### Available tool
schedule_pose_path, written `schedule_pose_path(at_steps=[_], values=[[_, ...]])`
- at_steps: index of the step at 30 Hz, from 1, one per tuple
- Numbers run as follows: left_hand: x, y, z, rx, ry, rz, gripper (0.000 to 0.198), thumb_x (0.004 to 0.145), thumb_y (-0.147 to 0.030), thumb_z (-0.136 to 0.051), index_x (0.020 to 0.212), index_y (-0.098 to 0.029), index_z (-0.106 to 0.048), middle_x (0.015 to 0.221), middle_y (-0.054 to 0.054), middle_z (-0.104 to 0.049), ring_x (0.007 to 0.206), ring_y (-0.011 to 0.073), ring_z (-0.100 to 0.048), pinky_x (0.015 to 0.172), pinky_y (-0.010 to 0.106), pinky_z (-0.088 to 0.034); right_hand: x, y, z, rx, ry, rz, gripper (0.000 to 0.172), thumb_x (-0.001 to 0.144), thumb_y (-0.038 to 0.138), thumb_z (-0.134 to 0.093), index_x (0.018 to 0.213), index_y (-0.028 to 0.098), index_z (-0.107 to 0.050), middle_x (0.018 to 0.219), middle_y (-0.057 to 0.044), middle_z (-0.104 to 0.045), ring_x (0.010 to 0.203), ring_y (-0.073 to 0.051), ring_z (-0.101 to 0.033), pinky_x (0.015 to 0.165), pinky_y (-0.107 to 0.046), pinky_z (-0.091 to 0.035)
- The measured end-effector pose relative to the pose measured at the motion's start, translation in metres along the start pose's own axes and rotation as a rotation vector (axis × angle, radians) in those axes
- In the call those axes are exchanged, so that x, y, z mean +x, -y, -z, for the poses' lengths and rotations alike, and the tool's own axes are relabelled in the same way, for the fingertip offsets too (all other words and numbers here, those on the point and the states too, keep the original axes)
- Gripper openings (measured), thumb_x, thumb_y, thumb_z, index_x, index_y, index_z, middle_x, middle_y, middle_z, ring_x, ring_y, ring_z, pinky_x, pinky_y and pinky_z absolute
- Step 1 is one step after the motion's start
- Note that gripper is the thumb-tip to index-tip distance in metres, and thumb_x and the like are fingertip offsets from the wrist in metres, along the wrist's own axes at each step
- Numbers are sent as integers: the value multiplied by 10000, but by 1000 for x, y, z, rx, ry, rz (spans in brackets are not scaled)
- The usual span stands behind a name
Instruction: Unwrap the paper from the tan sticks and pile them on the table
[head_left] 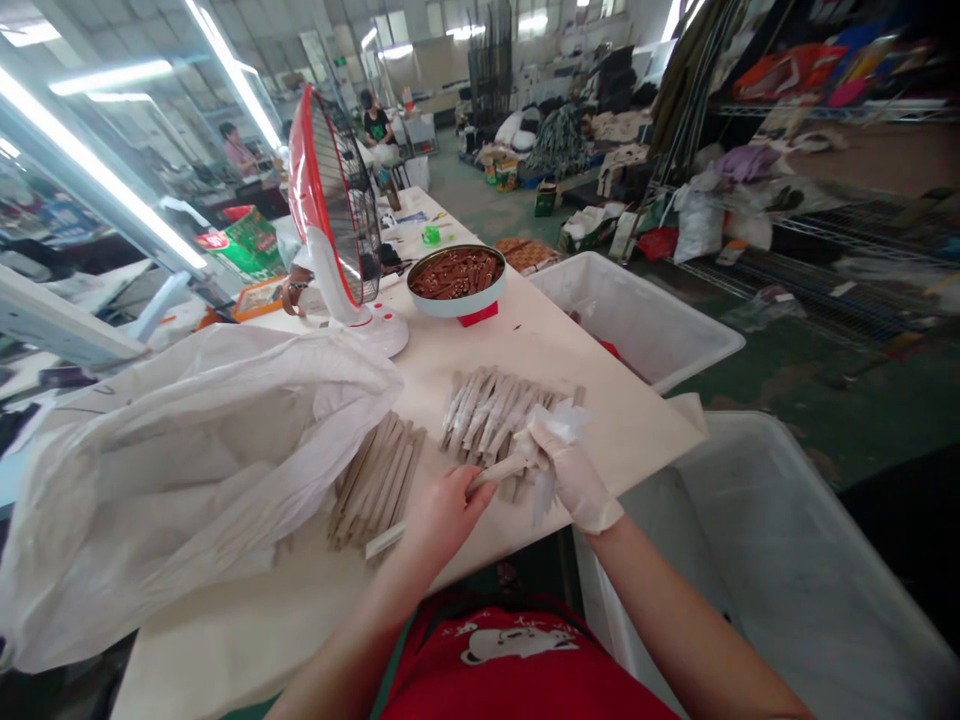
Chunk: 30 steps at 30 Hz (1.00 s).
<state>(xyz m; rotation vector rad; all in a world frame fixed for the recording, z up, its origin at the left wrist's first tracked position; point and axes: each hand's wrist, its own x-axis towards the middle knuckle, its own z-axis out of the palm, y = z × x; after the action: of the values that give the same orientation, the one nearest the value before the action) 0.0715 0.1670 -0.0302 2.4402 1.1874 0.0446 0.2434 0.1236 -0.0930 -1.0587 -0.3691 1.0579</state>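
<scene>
My bare left hand (446,515) pinches one end of a flat beige-grey strip (499,470). On my right hand (574,478) is a thin white glove, and its fingers are closed round the strip's other end together with crumpled clear plastic (566,422). Just beyond my hands lies a row of similar strips in clear wrapping (484,405). To the left of my left hand is a pile of bare strips (379,480), lying side by side. What exactly the strips are, I cannot tell.
A big white sack (187,450) covers the table's left side. A red and white fan (322,220) stands behind it, beside a round tin (457,305) of brown pieces. Two translucent bins (637,325) flank the table's right edge. Other people sit far back.
</scene>
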Motion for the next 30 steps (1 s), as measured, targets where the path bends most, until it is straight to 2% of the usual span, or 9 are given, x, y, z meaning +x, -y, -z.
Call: schedule_pose_path(at_steps=[5, 8, 10, 12, 17, 21, 23, 26, 30], values=[[9, -2, -7, 22, -97, 8, 342, 881, -422, -445, 1019, -171, -631, 980, 112, -672, 891, 240, -613, 755, 309, -418, -13, -10, -11, -52, -48, 21, 269, 661, 378, -750, 858, 212, -673, 894, -19, -699, 855, -176, -614, 811, -300, -486], [6, 11, -14, -180, 30, 28, 286, 854, -388, -472, 975, -172, -615, 848, 74, -668, 788, 205, -612, 690, 286, -428, -12, -12, -9, -32, -18, 1, 329, 623, 353, -774, 907, 219, -677, 956, -22, -703, 913, -199, -614, 876, -338, -477], [1, 22, -20, -416, 192, 52, 244, 843, -377, -455, 875, -172, -584, 683, 16, -614, 637, 157, -578, 601, 252, -421, -9, -10, -4, 5, -48, -1, 335, 613, 353, -778, 906, 228, -674, 913, -5, -706, 856, -189, -623, 850, -342, -488], [-3, 30, -24, -582, 243, 89, 239, 846, -386, -423, 776, -182, -527, 589, -29, -531, 531, 120, -510, 525, 228, -387, -10, -9, -4, 24, -75, 11, 296, 615, 358, -777, 861, 234, -671, 851, 9, -704, 793, -174, -625, 807, -329, -497], [-3, 33, -21, -621, 80, 111, 313, 863, -440, -379, 666, -205, -443, 529, -55, -423, 473, 98, -395, 479, 222, -299, -21, -16, -19, -41, 75, -90, 275, 614, 369, -784, 797, 200, -670, 754, -7, -697, 709, -159, -613, 701, -290, -494], [-2, 31, -20, -592, 130, 107, 313, 849, -423, -393, 622, -209, -420, 516, -50, -405, 487, 108, -387, 493, 234, -284, -11, -16, -18, 118, -18, -116, 283, 667, 443, -729, 740, 186, -636, 516, 51, -566, 431, -86, -458, 446, -230, -407], [3, 28, -25, -586, 84, 97, 303, 846, -417, -392, 626, -211, -424, 526, -44, -405, 513, 118, -398, 507, 239, -283, -6, -19, -19, 184, -68, -106, 296, 658, 429, -736, 806, 190, -644, 574, 35, -609, 475, -101, -506, 453, -229, -422], [12, 26, -32, -608, 30, 93, 295, 842, -424, -395, 636, -214, -424, 532, -42, -396, 522, 124, -396, 515, 244, -280, -5, -28, -22, 163, -27, -133, 356, 643, 380, -755, 931, 202, -649, 705, 5, -671, 600, -136, -588, 530, -248, -476], [17, 32, -38, -625, 119, 92, 319, 835, -449, -405, 630, -207, -437, 529, -42, -402, 512, 119, -388, 505, 244, -273, 1, -33, -17, 172, -41, -129, 272, 711, 456, -686, 812, 207, -653, 570, 35, -607, 442, -87, -480, 424, -225, -407]])
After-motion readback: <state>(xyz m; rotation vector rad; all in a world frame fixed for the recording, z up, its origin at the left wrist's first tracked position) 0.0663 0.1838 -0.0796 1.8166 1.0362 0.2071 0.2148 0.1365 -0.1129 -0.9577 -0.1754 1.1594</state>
